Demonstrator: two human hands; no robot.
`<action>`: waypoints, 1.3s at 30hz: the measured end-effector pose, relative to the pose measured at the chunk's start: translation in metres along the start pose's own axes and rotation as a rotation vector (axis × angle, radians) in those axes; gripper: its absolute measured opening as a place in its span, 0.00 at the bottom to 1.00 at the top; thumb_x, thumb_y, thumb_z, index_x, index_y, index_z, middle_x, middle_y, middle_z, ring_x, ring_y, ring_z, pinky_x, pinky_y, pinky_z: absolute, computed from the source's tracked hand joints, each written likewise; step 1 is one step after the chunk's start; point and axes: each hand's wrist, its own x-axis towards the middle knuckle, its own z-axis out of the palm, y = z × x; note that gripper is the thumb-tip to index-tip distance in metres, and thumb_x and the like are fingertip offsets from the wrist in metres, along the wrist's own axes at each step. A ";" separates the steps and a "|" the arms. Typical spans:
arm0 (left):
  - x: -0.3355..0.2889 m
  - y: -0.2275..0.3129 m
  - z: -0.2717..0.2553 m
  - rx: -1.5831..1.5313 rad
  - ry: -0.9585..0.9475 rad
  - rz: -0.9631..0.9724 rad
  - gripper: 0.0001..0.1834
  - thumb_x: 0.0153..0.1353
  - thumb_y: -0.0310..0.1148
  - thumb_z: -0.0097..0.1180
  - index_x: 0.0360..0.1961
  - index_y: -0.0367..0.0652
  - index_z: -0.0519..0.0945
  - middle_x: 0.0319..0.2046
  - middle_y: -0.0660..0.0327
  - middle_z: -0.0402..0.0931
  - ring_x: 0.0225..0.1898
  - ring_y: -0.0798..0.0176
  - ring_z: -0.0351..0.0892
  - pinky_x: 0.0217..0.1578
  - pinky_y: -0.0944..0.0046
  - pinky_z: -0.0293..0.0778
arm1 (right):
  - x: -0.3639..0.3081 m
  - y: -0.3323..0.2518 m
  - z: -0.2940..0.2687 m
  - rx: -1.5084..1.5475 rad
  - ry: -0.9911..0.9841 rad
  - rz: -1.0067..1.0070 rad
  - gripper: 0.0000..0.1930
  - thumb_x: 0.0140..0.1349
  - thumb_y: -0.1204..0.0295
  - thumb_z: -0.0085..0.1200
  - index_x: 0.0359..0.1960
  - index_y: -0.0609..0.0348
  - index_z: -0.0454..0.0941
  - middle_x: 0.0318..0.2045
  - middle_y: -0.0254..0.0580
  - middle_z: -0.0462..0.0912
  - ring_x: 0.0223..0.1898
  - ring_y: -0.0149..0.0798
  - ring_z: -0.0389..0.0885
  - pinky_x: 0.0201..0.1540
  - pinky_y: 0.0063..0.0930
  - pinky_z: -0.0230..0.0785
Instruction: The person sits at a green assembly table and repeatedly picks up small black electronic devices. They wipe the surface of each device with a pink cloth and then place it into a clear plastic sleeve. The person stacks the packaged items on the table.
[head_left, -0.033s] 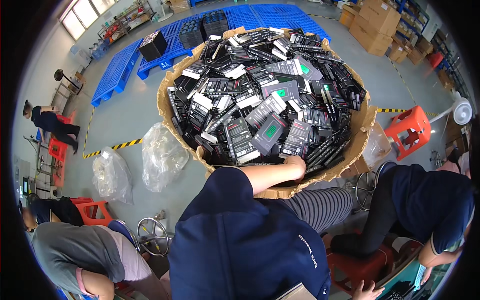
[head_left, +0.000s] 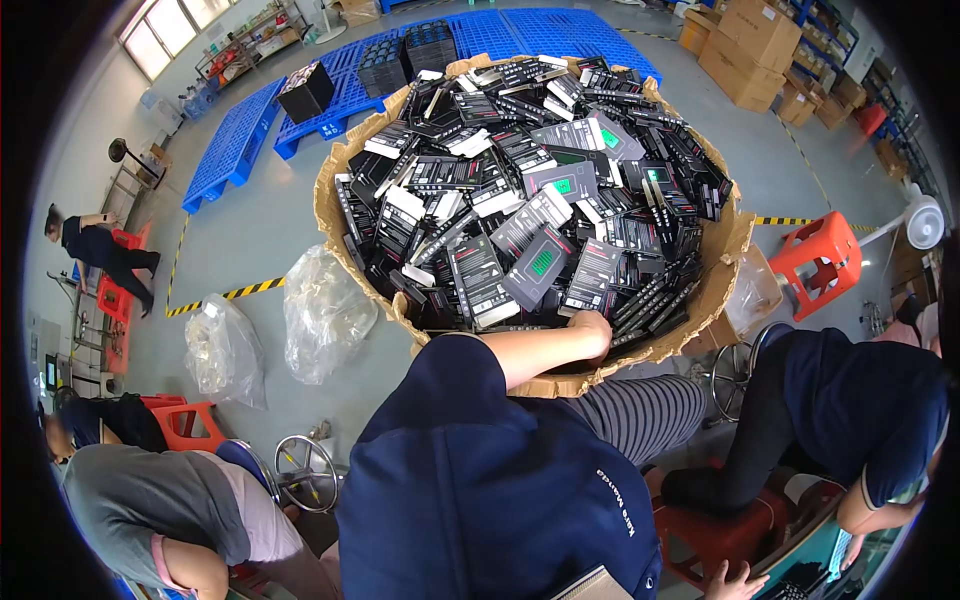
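A big open cardboard carton (head_left: 742, 240) with a torn rim is heaped with small flat black boxes (head_left: 478, 280). Some show white panels, and a few grey fronts carry a green window, like the grey box (head_left: 540, 265) near the middle. My left forearm crosses the carton's near rim. At its end, my left hand (head_left: 592, 333) is curled down against the near boxes; its fingertips are hidden, and I cannot make out what they grip. At the lower right, what appears to be my right hand (head_left: 735, 582) lies with fingers spread by a table edge.
Two clear plastic bags (head_left: 325, 315) lie on the floor left of the carton. Blue pallets (head_left: 235, 145) stand behind it. To the right are a red stool (head_left: 820, 262) and a white fan (head_left: 922, 222). Co-workers sit at both sides; another person (head_left: 100, 245) is at far left.
My hands and the boxes stay where they were. The person at the far left has shifted a leg slightly.
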 end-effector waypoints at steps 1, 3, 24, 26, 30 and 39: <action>0.008 0.000 0.006 0.036 0.014 0.025 0.28 0.45 0.48 0.72 0.46 0.44 0.88 0.45 0.58 0.86 0.49 0.56 0.85 0.47 0.59 0.81 | 0.000 0.000 0.000 -0.004 -0.006 0.006 0.31 0.57 0.38 0.59 0.52 0.49 0.85 0.65 0.84 0.60 0.64 0.77 0.63 0.66 0.63 0.60; -0.017 -0.001 -0.022 0.002 -0.035 0.044 0.27 0.45 0.49 0.71 0.46 0.46 0.88 0.46 0.59 0.86 0.49 0.57 0.85 0.47 0.59 0.81 | -0.003 -0.001 0.002 -0.015 -0.018 0.020 0.32 0.57 0.38 0.59 0.52 0.49 0.85 0.65 0.83 0.60 0.65 0.76 0.63 0.66 0.63 0.60; -0.048 -0.082 -0.088 -0.586 0.194 0.046 0.36 0.39 0.63 0.65 0.37 0.40 0.88 0.39 0.48 0.86 0.41 0.51 0.86 0.44 0.57 0.79 | 0.001 0.011 0.025 0.064 -0.007 0.098 0.26 0.53 0.58 0.69 0.53 0.52 0.80 0.73 0.68 0.52 0.71 0.68 0.57 0.71 0.53 0.55; -0.006 -0.093 -0.060 -0.865 0.378 0.263 0.34 0.41 0.60 0.66 0.43 0.44 0.87 0.40 0.49 0.86 0.42 0.50 0.86 0.47 0.57 0.79 | -0.004 0.011 0.024 0.073 -0.012 0.116 0.26 0.53 0.58 0.69 0.53 0.53 0.80 0.73 0.69 0.52 0.71 0.68 0.57 0.71 0.53 0.55; 0.029 -0.058 -0.019 -0.750 0.746 0.102 0.44 0.40 0.55 0.72 0.53 0.33 0.77 0.49 0.37 0.79 0.54 0.40 0.78 0.57 0.53 0.74 | -0.002 0.007 0.022 0.095 -0.021 0.113 0.27 0.54 0.58 0.69 0.54 0.55 0.80 0.72 0.70 0.51 0.72 0.68 0.55 0.73 0.52 0.53; -0.022 -0.010 -0.047 -0.540 0.530 0.118 0.67 0.35 0.47 0.76 0.74 0.44 0.49 0.54 0.41 0.76 0.53 0.39 0.80 0.53 0.46 0.76 | -0.011 -0.007 0.002 0.146 0.030 0.119 0.26 0.52 0.59 0.70 0.51 0.56 0.82 0.71 0.69 0.56 0.71 0.66 0.57 0.71 0.53 0.53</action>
